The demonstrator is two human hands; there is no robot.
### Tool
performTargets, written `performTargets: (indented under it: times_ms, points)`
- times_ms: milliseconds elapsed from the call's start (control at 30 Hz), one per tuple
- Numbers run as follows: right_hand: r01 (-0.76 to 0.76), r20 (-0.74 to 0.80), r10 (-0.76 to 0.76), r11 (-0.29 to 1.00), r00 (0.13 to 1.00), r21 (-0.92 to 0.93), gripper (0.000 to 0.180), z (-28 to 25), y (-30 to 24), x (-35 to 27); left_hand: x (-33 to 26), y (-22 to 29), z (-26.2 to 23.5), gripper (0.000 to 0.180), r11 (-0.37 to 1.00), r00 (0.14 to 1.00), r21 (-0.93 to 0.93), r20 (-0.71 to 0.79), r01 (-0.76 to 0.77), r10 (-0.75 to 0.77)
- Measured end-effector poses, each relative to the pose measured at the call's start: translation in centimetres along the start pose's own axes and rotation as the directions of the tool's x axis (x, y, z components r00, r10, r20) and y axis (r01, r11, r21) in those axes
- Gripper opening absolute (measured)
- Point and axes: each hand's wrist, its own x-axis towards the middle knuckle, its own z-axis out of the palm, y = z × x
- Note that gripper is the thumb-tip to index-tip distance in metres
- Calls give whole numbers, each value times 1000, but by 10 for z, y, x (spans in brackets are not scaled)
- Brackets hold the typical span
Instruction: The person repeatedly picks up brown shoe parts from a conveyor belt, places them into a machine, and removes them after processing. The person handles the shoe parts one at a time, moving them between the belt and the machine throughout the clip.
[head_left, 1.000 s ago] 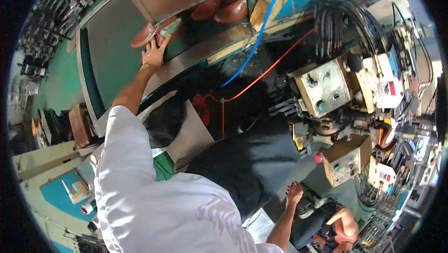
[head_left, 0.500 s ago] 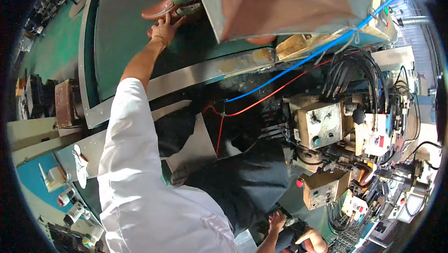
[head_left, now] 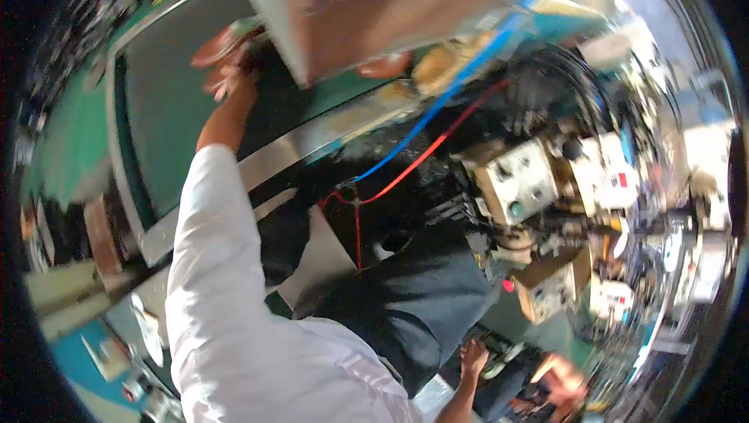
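On a dark green belt framed in metal [head_left: 179, 111], a pair of brown leather shoes [head_left: 212, 53] lies at the upper left, with green at the rear part. My left hand [head_left: 234, 80], at the end of a white sleeve, is at the nearer shoe, its fingers bent round it. Motion blur smears the fingers and hides part of that shoe. Low in the view, my right hand [head_left: 473, 357] hangs beside my dark trousers, fingers curled in. What it holds, if anything, does not show.
A metal hood [head_left: 390, 17] covers the belt's right part; another brown shoe [head_left: 385, 66] shows under its edge. Blue hose [head_left: 445, 99] and red hose [head_left: 413, 166] cross below. Control boxes [head_left: 519, 181] and cables stand at right. Another person [head_left: 558, 380] is at lower right.
The whole view has shifted and blurred, with the belt and hood now farther left. My left hand has closed more round the nearer shoe. My right hand still hangs low.
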Motion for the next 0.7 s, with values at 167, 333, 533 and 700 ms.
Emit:
performTargets:
  times_ms: [167, 333, 533, 700]
  points:
    - [319, -81, -498, 663, 863, -677, 35, 36, -32, 12, -4, 0, 23, 49, 976, 977, 85, -56, -203, 208]
    - [316, -55, -429, 740, 902, -594, 43, 84, -88, 47, -33, 40, 14, 38, 919, 918, 93, -72, -384, 391]
    - [225, -78, -399, 655, 913, -722, 52, 163, -106, 59, -174, 179, 58, 30, 565, 592, -253, -44, -786, 804]
    - [180, -94, -384, 618, 919, -766, 56, 167, -88, 55, -364, 380, 74, 38, 274, 308, -611, 52, -743, 950]
